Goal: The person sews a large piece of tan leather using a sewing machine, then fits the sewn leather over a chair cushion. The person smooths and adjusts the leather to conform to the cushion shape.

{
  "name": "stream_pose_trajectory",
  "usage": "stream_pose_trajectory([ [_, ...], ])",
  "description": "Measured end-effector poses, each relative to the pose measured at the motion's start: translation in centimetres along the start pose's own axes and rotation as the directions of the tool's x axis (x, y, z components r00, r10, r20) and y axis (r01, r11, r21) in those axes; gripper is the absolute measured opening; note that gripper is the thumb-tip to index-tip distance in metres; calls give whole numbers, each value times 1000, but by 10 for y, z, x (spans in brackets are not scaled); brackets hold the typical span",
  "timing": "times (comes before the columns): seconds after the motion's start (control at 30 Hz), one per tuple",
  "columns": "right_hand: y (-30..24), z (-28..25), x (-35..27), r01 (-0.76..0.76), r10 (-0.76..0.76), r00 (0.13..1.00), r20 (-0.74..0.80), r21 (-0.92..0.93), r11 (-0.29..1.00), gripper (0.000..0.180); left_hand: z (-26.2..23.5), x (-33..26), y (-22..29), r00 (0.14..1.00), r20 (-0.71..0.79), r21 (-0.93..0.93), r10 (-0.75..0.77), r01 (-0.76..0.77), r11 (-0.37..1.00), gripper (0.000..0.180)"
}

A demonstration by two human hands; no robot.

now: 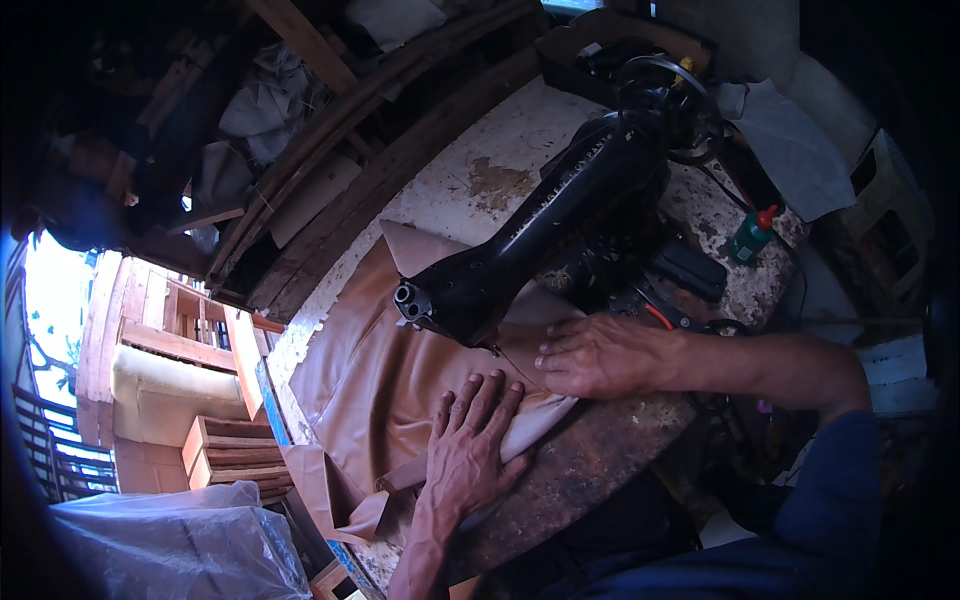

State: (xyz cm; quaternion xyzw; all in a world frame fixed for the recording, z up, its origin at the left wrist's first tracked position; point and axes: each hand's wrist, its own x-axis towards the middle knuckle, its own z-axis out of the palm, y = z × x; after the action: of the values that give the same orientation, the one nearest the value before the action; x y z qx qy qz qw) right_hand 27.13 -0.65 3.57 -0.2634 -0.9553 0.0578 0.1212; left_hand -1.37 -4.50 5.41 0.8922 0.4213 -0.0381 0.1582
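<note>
A black sewing machine (530, 225) stands on a worn table, its needle end over a sheet of tan leather-like material (370, 370). My left hand (470, 440) lies flat on the near part of the material, fingers spread toward the needle area. Just right of the needle, my right hand (590, 358) rests on the material with its fingers bent and close together. Whether those fingertips pinch the material's edge cannot be made out. Folds run across the material to the left, and a loose flap hangs near the table's left edge.
A green bottle with a red cap (752, 236) stands right of the machine. Orange-handled scissors (660, 312) lie near my right forearm. Behind is a dark box of odds and ends (570, 72). Wooden frames (230, 455) and clear plastic sheeting (190, 540) are at the left.
</note>
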Motion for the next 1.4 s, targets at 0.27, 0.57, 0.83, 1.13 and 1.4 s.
stream_pose_trajectory([
  [0.27, 6, 8, 8, 2, 11, 984, -175, 74, 997, 22, -3, 8, -11, 1000, -12, 1, 10, -10, 1000, 91],
  [0.57, 14, 15, 13, -22, 20, 989, -144, -9, 1000, 18, -4, 17, -25, 1000, -23, -12, 20, -21, 1000, 92],
  [0.83, 15, 18, 16, -72, 71, 987, -144, -1, 997, 20, -17, 23, -26, 1000, -3, -16, 20, -20, 1000, 90],
  [1.13, 23, -5, 18, -56, 50, 998, 38, 184, 981, 19, 8, 33, 35, 946, -289, -144, -146, 107, 984, 65],
  [1.4, 28, -26, 45, -212, 176, 977, 123, 413, 886, 23, -6, 43, 5, 955, -254, -311, -156, 72, 948, 47],
])
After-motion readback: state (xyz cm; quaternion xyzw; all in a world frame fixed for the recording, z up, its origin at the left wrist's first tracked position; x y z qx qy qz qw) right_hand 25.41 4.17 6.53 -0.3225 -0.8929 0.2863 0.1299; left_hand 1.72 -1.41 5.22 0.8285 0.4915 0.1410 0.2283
